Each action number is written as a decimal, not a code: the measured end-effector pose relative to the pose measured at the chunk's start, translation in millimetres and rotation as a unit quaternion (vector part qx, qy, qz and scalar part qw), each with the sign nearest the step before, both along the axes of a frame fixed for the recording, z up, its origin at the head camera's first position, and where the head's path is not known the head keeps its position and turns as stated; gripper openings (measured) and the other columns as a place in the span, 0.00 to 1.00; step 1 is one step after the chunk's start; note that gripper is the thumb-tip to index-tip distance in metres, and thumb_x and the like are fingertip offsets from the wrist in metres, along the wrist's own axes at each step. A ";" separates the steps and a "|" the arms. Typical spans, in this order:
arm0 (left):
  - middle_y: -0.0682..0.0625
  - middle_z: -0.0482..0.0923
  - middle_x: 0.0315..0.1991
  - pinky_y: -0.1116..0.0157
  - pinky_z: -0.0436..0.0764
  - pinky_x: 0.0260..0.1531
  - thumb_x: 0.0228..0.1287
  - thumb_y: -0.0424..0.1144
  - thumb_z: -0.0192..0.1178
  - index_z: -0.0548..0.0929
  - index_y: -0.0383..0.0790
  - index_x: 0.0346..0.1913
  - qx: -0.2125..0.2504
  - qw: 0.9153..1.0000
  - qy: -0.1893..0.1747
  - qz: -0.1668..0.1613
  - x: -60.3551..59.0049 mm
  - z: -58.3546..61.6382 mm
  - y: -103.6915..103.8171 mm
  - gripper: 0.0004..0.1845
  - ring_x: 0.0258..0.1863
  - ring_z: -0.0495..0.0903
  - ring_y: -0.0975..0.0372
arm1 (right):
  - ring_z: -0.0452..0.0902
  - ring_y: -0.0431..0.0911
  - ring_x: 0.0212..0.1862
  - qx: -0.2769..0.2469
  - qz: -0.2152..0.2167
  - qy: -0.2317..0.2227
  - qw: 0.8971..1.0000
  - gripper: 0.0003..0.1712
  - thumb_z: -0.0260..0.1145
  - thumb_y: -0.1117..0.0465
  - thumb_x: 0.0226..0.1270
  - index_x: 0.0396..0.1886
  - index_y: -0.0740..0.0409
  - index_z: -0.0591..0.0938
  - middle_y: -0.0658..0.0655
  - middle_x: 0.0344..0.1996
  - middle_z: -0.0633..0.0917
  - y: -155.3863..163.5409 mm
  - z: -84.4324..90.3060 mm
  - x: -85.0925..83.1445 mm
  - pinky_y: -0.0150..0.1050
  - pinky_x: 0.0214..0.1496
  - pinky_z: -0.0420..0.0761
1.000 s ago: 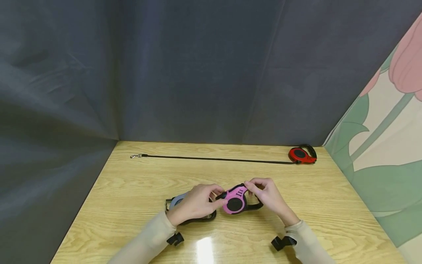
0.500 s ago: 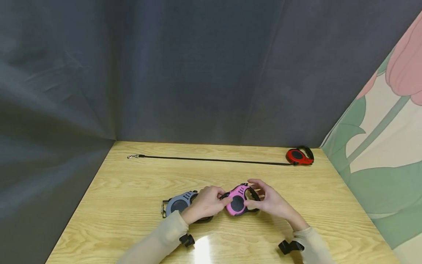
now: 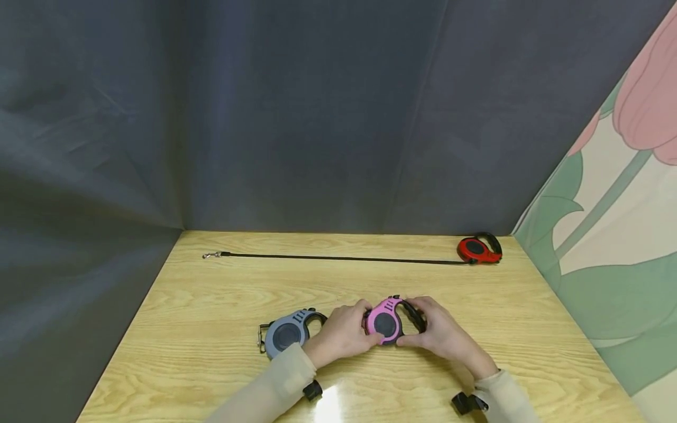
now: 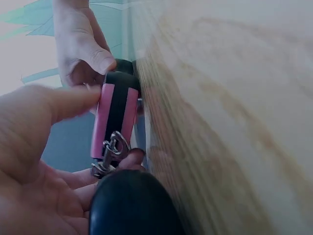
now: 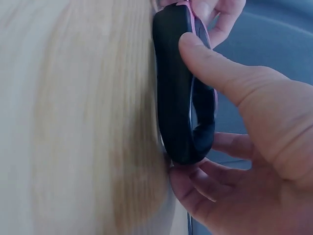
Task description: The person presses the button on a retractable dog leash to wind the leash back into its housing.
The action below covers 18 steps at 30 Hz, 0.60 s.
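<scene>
nearest are two pale sleeves point(image 3: 275, 385), cut off by the bottom edge, each with a black wrist piece point(image 3: 313, 390). the left hand point(image 3: 344, 333) pinches the front end of the pink leash reel point(image 3: 385, 325); by the left wrist view, a metal clip point(image 4: 113, 146) hangs there near the fingers, its shape partly lost. the right hand point(image 3: 440, 330) spans the reel's black handle, thumb at one end and fingers at the other. the pink reel is between both hands, low over the wooden table point(image 3: 211, 294); whether it rests flat is hard to tell. a dark rounded shape at the bottom of the left wrist view cannot be made out.

the grey leash reel point(image 3: 287, 335) lies left of it, handle partly hidden by the left hand. farther off lies the red leash reel point(image 3: 476, 249), its black cord point(image 3: 344, 258) drawn out straight leftward.

since half a second ago the right thumb has slid from beside the pink reel's round centre to its lower corner, and the left arm covers less of the grey one than a second ago.
</scene>
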<state>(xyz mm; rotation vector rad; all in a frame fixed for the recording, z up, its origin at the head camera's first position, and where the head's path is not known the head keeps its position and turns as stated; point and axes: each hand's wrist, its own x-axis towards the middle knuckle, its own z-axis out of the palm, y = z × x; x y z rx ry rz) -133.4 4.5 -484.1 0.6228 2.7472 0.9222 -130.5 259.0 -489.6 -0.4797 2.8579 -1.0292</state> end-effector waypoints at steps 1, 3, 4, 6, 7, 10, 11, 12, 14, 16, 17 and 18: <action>0.49 0.89 0.45 0.65 0.83 0.44 0.61 0.56 0.77 0.79 0.41 0.67 -0.012 1.000 0.008 -0.005 0.5 -0.6 0.6 0.37 0.41 0.86 0.60 | 0.80 0.62 0.64 0.003 -0.001 -0.002 1.000 0.55 0.90 0.43 0.46 0.71 0.64 0.78 0.64 0.64 0.82 0.3 -0.5 0.2 0.62 0.65 0.81; 0.48 0.88 0.51 0.63 0.84 0.51 0.57 0.59 0.79 0.79 0.40 0.68 -0.040 0.999 0.027 -0.016 1.4 -1.6 1.7 0.42 0.48 0.86 0.59 | 0.80 0.61 0.64 0.007 -0.001 -0.010 1.000 0.55 0.89 0.42 0.47 0.71 0.65 0.79 0.63 0.62 0.82 0.6 -1.1 0.2 0.62 0.65 0.81; 0.48 0.87 0.53 0.62 0.84 0.55 0.56 0.61 0.79 0.79 0.40 0.68 -0.055 0.998 0.035 -0.020 1.9 -1.6 2.1 0.43 0.51 0.85 0.58 | 0.80 0.62 0.64 0.007 -0.001 -0.013 1.000 0.55 0.89 0.42 0.47 0.70 0.66 0.79 0.63 0.62 0.82 0.9 -1.3 0.0 0.62 0.65 0.81; 0.48 0.86 0.53 0.59 0.82 0.61 0.55 0.63 0.79 0.81 0.39 0.67 -0.080 0.995 0.049 -0.024 2.5 -1.8 3.1 0.43 0.54 0.83 0.57 | 0.80 0.62 0.65 0.008 -0.001 -0.020 1.000 0.55 0.89 0.42 0.48 0.70 0.67 0.79 0.64 0.62 0.82 1.5 -1.7 -0.7 0.61 0.66 0.81; 0.49 0.85 0.53 0.59 0.81 0.62 0.55 0.64 0.78 0.82 0.40 0.66 -0.091 0.994 0.056 -0.027 2.7 -1.8 3.5 0.43 0.54 0.82 0.57 | 0.80 0.62 0.65 0.009 -0.001 -0.022 1.000 0.55 0.89 0.41 0.48 0.70 0.67 0.79 0.64 0.63 0.81 2.0 -2.2 -1.1 0.61 0.66 0.81; 0.49 0.84 0.51 0.58 0.79 0.64 0.56 0.65 0.77 0.84 0.40 0.64 -0.112 0.991 0.063 -0.030 3.5 -1.4 4.4 0.41 0.53 0.80 0.58 | 0.79 0.63 0.66 0.006 -0.004 -0.030 1.000 0.54 0.88 0.41 0.49 0.70 0.68 0.79 0.65 0.64 0.80 2.9 -2.9 -1.9 0.62 0.66 0.81; 0.49 0.84 0.51 0.58 0.79 0.64 0.57 0.65 0.76 0.84 0.39 0.64 -0.114 0.991 0.063 -0.030 3.9 -1.4 4.6 0.41 0.53 0.80 0.57 | 0.79 0.63 0.66 0.005 -0.005 -0.032 0.999 0.54 0.88 0.41 0.49 0.70 0.68 0.79 0.65 0.64 0.80 3.2 -3.2 -2.0 0.62 0.66 0.80; 0.48 0.84 0.53 0.57 0.79 0.66 0.58 0.65 0.76 0.83 0.38 0.65 -0.115 0.991 0.061 -0.029 4.3 -1.3 4.6 0.41 0.55 0.80 0.57 | 0.78 0.64 0.67 0.003 -0.006 -0.034 0.999 0.54 0.88 0.40 0.50 0.70 0.67 0.79 0.65 0.64 0.80 3.3 -3.5 -2.2 0.62 0.66 0.80; 0.44 0.83 0.59 0.55 0.76 0.71 0.60 0.65 0.74 0.80 0.36 0.69 -0.116 0.992 0.050 -0.024 5.6 -1.1 4.0 0.43 0.62 0.80 0.54 | 0.79 0.63 0.66 0.002 -0.006 -0.036 0.999 0.54 0.87 0.39 0.50 0.70 0.67 0.79 0.65 0.64 0.80 3.4 -3.9 -2.0 0.62 0.65 0.81; 0.42 0.81 0.64 0.54 0.71 0.76 0.62 0.64 0.73 0.78 0.34 0.71 -0.113 0.993 0.042 -0.022 6.5 -0.3 3.0 0.45 0.68 0.78 0.51 | 0.79 0.62 0.65 0.003 -0.005 -0.033 0.999 0.54 0.87 0.39 0.50 0.69 0.66 0.80 0.64 0.63 0.81 3.6 -3.5 -1.9 0.60 0.64 0.82; 0.40 0.80 0.67 0.53 0.69 0.77 0.63 0.64 0.72 0.76 0.33 0.73 -0.109 0.993 0.038 -0.021 7.0 0.0 2.2 0.46 0.70 0.76 0.50 | 0.80 0.60 0.64 0.002 -0.005 -0.032 0.999 0.53 0.87 0.39 0.51 0.69 0.66 0.80 0.63 0.63 0.81 4.1 -2.9 -2.0 0.58 0.62 0.83; 0.39 0.78 0.69 0.52 0.67 0.79 0.64 0.64 0.71 0.75 0.33 0.74 -0.103 0.994 0.030 -0.020 7.6 0.5 1.1 0.46 0.73 0.74 0.49 | 0.81 0.59 0.63 0.001 -0.003 -0.031 1.000 0.53 0.87 0.39 0.51 0.69 0.66 0.80 0.63 0.63 0.81 4.9 -1.5 -1.8 0.55 0.60 0.84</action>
